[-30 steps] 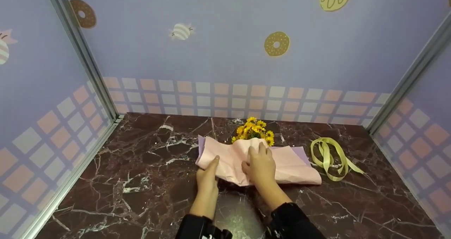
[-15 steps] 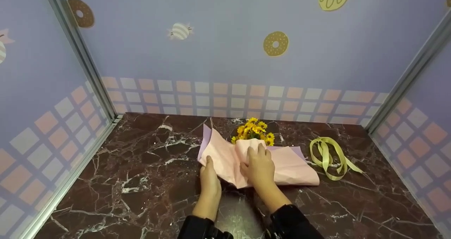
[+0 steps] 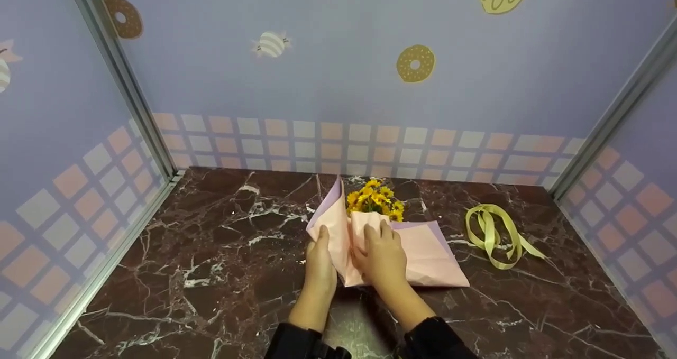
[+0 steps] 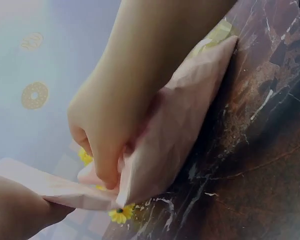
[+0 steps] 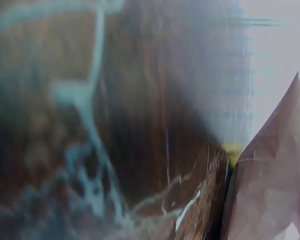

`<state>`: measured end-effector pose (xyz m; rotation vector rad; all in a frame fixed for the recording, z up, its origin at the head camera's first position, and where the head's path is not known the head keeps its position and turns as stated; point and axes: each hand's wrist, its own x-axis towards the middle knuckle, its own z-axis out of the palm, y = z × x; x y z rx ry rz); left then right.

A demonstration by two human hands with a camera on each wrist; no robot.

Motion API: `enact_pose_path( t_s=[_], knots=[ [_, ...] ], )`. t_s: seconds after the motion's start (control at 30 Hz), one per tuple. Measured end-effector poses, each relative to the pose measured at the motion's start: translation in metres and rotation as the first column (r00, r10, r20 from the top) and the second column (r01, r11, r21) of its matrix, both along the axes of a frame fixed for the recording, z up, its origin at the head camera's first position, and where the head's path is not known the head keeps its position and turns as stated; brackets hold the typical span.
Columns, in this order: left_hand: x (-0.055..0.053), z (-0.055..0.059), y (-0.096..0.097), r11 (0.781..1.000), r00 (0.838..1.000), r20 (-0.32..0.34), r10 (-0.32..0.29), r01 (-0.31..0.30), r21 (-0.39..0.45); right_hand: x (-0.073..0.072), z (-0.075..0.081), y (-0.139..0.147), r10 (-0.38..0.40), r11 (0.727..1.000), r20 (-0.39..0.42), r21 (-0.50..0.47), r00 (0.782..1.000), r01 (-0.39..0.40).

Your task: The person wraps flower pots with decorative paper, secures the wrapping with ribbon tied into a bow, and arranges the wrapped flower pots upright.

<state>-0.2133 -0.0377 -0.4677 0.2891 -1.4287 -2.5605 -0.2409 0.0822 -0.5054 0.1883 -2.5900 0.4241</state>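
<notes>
A bunch of yellow flowers point(image 3: 370, 198) lies with its heads showing above a sheet of pink wrapping paper point(image 3: 433, 256), which has a lilac reverse side. My left hand point(image 3: 320, 266) grips the paper's left part, thumb in front and fingers hidden behind, and that side stands raised and folded inward. Over the middle of the bunch, my right hand point(image 3: 385, 256) holds the gathered paper against the stems with bent fingers. In the left wrist view the right hand point(image 4: 107, 122) bends down onto the fold. The right wrist view has mostly table and paper point(image 5: 270, 185); the stems are hidden.
A loosely coiled yellow-green ribbon point(image 3: 492, 237) lies to the right of the paper. The dark marbled table point(image 3: 222, 274) is bounded by patterned lilac panels point(image 3: 338, 73) at the back and on both sides.
My left hand has lifted the paper's left side and brought it inward to the right, so it now stands upright. The right hand stays over the middle, slightly further left.
</notes>
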Motion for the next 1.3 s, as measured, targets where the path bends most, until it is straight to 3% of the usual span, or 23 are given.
enact_pose_path(
  t_s=[0.2,0.4,0.5,0.6,0.73,0.83,0.93,1.03,1.2,1.3],
  knots=[
    [0.001,0.003,0.003,0.998,0.998,0.018,-0.065,0.065,-0.002,0.004,0.008,0.001,0.049,0.994,0.064,-0.102,0.997,-0.043],
    [0.001,0.005,0.007,0.993,0.993,-0.009,-0.117,0.117,-0.015,0.002,0.012,0.011,0.08,0.978,0.099,-0.201,0.992,-0.059],
    [0.0,0.004,0.009,0.99,0.992,-0.005,-0.128,0.127,-0.055,0.0,0.015,0.018,0.117,0.964,0.09,-0.251,0.989,-0.091],
    [0.002,0.002,0.012,0.975,0.987,0.0,-0.163,0.162,-0.15,-0.003,0.017,0.026,0.17,0.948,0.069,-0.283,0.983,-0.144],
    [0.007,0.003,0.015,0.936,0.971,0.014,-0.239,0.234,-0.265,-0.007,0.022,0.035,0.205,0.933,0.093,-0.32,0.974,-0.166],
    [0.007,0.003,0.018,0.914,0.959,0.01,-0.282,0.272,-0.301,-0.009,0.028,0.04,0.195,0.921,0.161,-0.369,0.968,-0.124],
    [0.006,0.002,0.019,0.88,0.951,-0.018,-0.309,0.279,-0.384,-0.01,0.036,0.045,0.198,0.892,0.244,-0.447,0.949,-0.071],
    [0.005,0.002,0.022,0.821,0.948,-0.031,-0.317,0.258,-0.509,-0.011,0.045,0.049,0.258,0.829,0.317,-0.558,0.913,-0.04],
    [0.004,0.003,0.028,0.721,0.944,-0.035,-0.329,0.227,-0.655,-0.016,0.059,0.056,0.417,0.675,0.383,-0.738,0.824,0.001],
    [0.004,0.002,0.033,0.675,0.933,-0.06,-0.356,0.212,-0.707,-0.02,0.065,0.061,0.47,0.64,0.41,-0.768,0.782,0.017]
  ],
)
